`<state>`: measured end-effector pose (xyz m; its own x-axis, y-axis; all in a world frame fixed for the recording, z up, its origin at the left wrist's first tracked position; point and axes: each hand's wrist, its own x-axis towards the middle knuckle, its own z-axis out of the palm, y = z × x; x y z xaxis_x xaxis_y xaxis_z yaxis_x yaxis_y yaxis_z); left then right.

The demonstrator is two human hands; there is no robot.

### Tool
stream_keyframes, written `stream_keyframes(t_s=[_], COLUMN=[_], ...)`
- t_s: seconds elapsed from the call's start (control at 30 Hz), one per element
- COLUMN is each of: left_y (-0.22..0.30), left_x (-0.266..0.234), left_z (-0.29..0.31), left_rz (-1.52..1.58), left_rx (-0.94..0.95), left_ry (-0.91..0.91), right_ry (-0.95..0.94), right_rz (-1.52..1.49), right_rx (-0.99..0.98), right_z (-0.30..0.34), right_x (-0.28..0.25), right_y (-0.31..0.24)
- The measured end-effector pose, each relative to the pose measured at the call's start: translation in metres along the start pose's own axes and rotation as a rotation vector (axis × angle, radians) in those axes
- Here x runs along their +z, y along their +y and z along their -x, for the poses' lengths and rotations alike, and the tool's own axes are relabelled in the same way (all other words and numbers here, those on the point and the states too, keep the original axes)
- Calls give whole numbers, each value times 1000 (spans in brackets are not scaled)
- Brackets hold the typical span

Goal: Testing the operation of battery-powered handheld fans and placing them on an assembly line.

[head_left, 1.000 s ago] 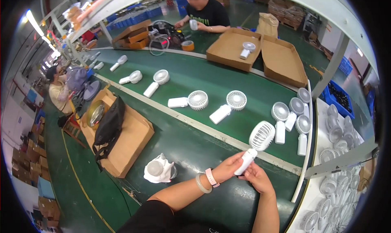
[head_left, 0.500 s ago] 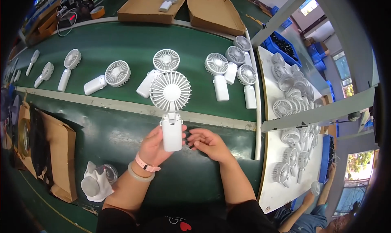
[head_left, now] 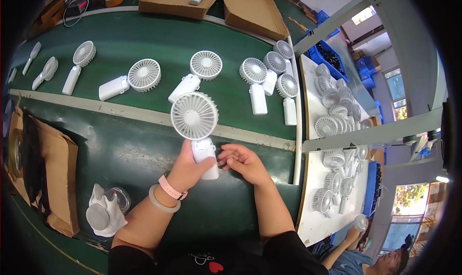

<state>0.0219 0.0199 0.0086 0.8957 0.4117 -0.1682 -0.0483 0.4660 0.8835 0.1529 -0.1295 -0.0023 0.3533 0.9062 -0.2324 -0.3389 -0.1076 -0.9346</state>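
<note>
While the left hand wraps its fingers around the white handle of the handheld fan, the fan stands upright above the dark green table, its round grille facing the camera. The thumb lies across the handle front; the grip is closed on the handle. The right hand sits just beside the handle's right side, fingers loosely curled and part open, fingertips touching or nearly touching the handle; which one cannot be told. A pink watch strap and a pale bangle circle the left wrist.

Left of the forearm, a white glove lies against a clear round cup. Further left, a flat brown cardboard box rests at the table edge with a black item on it.

Beyond a pale strip running across the table, the green conveyor belt carries a row of white fans lying flat, well apart on the left and crowded near the right edge. At the far side stand two open brown cardboard trays, one holding a fan.

To the right, past a white rail, white shelves hold many packed fans. Another person's hand reaches there at lower right.

Open green surface lies between the hands and the glove.
</note>
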Motion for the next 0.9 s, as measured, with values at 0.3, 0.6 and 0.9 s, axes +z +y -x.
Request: stream_keyframes(t_s=[0.3,0.6,0.9], left_y=[-1,1,7], left_x=[-7,-10,-10], left_z=[-3,-5,-7], left_rz=[362,434,525], left_rx=[-2,77,73], left_ry=[-91,-43,34], right_ry=[54,349,684], right_rz=[20,1213,1404], right_rx=[138,-347,-438], right_z=[-13,-122,-159], right_x=[6,37,22], right_y=[-18,-49,-43])
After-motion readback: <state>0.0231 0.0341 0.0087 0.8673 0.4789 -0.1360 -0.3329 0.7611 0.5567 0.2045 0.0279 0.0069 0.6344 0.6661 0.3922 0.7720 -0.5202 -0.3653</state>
